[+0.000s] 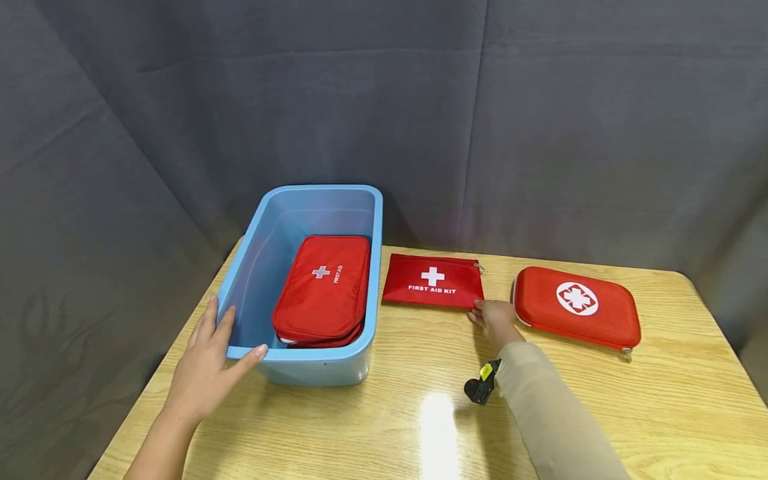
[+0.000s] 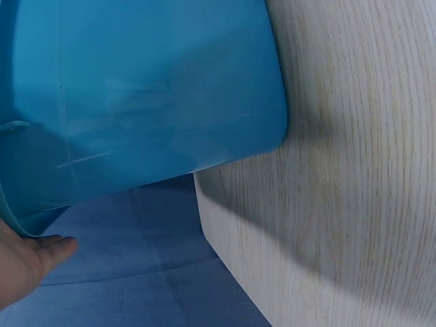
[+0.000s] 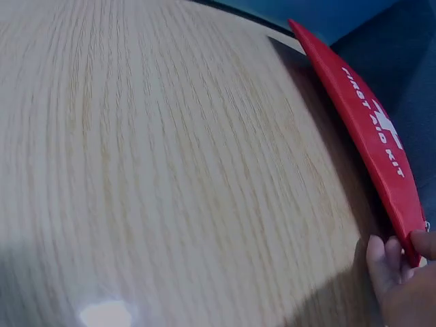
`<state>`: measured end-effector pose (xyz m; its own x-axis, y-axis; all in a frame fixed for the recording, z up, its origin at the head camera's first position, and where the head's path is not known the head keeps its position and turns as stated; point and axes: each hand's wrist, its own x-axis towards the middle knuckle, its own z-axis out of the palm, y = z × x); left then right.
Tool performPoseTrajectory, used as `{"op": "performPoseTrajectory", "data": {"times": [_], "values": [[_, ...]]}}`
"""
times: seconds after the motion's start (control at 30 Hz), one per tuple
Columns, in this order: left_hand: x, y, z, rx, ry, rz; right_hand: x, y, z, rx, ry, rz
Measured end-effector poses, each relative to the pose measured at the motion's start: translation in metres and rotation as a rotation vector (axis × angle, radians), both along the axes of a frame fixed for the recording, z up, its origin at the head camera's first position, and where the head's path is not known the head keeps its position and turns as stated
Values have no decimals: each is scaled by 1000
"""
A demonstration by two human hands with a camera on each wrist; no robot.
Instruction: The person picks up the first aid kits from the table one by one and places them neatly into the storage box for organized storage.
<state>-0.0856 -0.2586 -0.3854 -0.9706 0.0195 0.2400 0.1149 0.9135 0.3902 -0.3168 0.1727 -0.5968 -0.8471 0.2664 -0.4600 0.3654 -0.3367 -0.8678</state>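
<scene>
A blue plastic tub (image 1: 300, 370) stands on the left of the table with a red first aid bag (image 1: 327, 293) inside; more red fabric shows under that bag. My left hand (image 1: 207, 367) rests at the tub's near left corner, fingers spread and fairly straight along the rim, thumb over the front edge. With my right hand (image 1: 495, 320) I pinch the near right corner of a flat red zip pouch (image 1: 408, 277) printed FIRST AID KIT. In the right wrist view the pouch (image 3: 371, 136) is tilted, its near edge raised off the table, thumb on top and fingers beneath.
A red hard-shell first aid case (image 1: 606, 310) lies just right of my right hand on the wooden table (image 1: 420, 360). Grey cloth (image 1: 420, 120) hangs behind the table and along its left side. A small black device (image 1: 482, 383) is strapped at my right wrist.
</scene>
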Motion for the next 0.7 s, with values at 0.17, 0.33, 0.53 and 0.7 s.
{"op": "performPoseTrajectory", "data": {"times": [0.17, 0.33, 0.53, 0.7], "values": [[0, 2, -1, 6, 0, -4, 28, -6, 31, -92, 8, -15], [-1, 2, 1, 8, -7, -5, 9, 13, -19, -366, 164, -40], [-1, 2, 1, 3, -6, -3, 45, -15, 50, -320, 203, -117], [-1, 1, 2, 0, -7, -3, 77, -37, 118, -283, 167, -91]]}}
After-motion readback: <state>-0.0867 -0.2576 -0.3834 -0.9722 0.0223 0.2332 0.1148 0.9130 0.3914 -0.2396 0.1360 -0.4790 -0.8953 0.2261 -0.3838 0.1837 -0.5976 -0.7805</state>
